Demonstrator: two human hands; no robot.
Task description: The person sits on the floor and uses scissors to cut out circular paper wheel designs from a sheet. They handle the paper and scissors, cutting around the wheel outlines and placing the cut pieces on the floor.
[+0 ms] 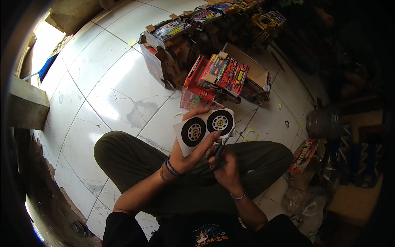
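My left hand [190, 149] holds a white paper sheet [204, 127] printed with two black wheels, thumb on its lower edge and fingers behind it. My right hand [224, 166] grips a dark pair of scissors [221, 147] whose blades meet the sheet's lower right edge. Both hands are above my crossed legs in dark olive trousers [135, 158]. I sit on a white tiled floor [98, 86].
Colourful cardboard toy trucks [222, 76] stand on the floor just ahead, more of them [173, 37] farther back in a row. A printed box [303, 155] and a plastic bag [304, 206] lie at my right. Paper scraps [249, 135] lie near my knee.
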